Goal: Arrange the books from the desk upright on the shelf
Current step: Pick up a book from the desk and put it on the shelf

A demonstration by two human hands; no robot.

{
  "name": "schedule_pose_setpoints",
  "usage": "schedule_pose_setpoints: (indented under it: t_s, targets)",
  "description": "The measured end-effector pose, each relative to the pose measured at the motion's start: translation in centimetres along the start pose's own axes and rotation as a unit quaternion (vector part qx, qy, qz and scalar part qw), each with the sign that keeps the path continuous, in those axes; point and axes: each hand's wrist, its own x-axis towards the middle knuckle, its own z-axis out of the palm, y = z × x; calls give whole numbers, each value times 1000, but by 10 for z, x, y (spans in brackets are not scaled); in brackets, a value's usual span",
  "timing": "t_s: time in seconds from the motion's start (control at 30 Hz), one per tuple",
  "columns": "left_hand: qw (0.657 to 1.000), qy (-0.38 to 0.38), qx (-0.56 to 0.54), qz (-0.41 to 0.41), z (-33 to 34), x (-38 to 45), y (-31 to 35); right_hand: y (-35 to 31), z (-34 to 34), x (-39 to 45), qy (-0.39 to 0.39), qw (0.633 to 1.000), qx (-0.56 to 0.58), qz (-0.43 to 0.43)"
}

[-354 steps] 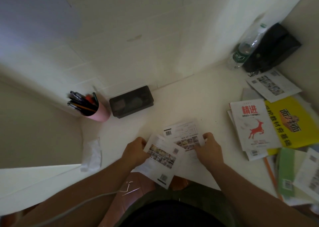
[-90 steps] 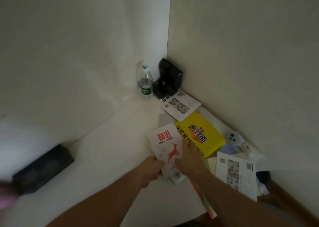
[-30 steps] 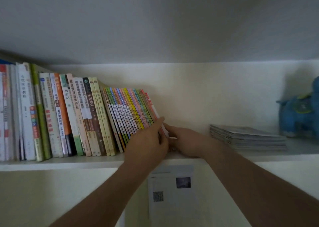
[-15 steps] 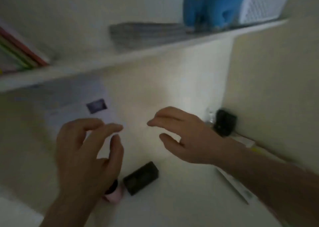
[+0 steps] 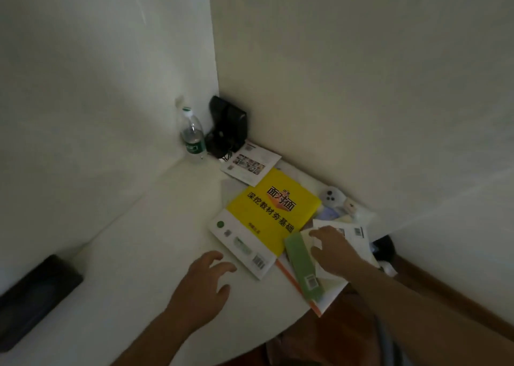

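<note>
Dim, soft frame; small print unreadable. Black box [image 5: 33,296] at the left edge is cut off and blurred. Small pale items [image 5: 333,199] against the right wall are too blurred to identify. A dark object [image 5: 385,247] past the desk's right edge is mostly hidden.

Desk [image 5: 139,254]: matte white, rounded front edge, set in a wall corner. In the corner stand a clear plastic bottle [image 5: 191,137], green label, and just beside it a black case [image 5: 226,126], upright.

Books lie flat on the right of the desk. Yellow book [image 5: 274,212]: glossy cover, large characters, overlapping a white book [image 5: 240,247] with a barcode at its near corner. A leaflet [image 5: 250,162] lies between the yellow book and the case. Green book [image 5: 303,265], narrow with a barcode, rests on a stack of thin sheets overhanging the desk edge.

Left hand [image 5: 203,288]: fingers spread and slightly curled, holding nothing, tips just beside the white book's near edge; contact cannot be told.
Right hand [image 5: 331,250]: fingers bent loosely over the green book and a white sheet [image 5: 353,233]; grip cannot be told.
</note>
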Motion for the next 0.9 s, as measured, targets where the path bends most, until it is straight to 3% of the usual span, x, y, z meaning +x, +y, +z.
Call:
schedule_pose_setpoints:
  t_s: [0.13,0.37,0.43,0.63,0.9]
  targets:
    - [996,-68,60,9,28,80,34,-12,-9,55,5,994,106,-12]
    - [981,-98,161,-36,71,140,54,-13,-33,114,48,931,324,163]
    - [980,-94,174,-36,77,142,60,-8,-37,121,30,926,330,183]
    - [967,-100,225,-59,92,161,61,-5,-43,127,-31,937,322,134]
    - [972,-96,212,-45,60,159,82,-19,-65,124,53,912,384,133]
